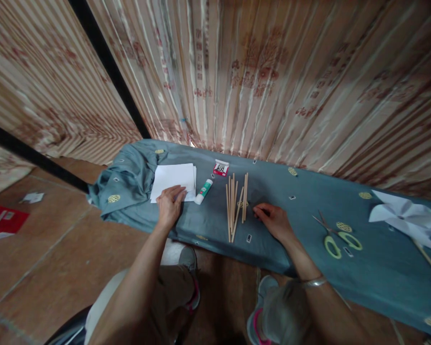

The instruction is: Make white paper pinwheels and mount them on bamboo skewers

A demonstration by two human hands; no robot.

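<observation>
My left hand [170,203] lies on the lower right part of a stack of white paper sheets [172,177], its fingers stretched over the top sheet. Just right of the paper is a glue stick [203,191] with a green label, lying on its side. Several thin wooden sticks [232,206] lie in a loose bundle between my two hands. My right hand [275,220] hovers or rests beside them, to their right. Its fingers are curled with the tips together, and anything between them is hidden.
Behind the sticks sits a small open red box [221,167] of small items. Scissors [335,235] with green handles and white paper pinwheels [402,215] lie to the right on the blue-grey cloth [287,187]. A curtain [255,86] hangs behind; a red packet [3,220] is on the floor.
</observation>
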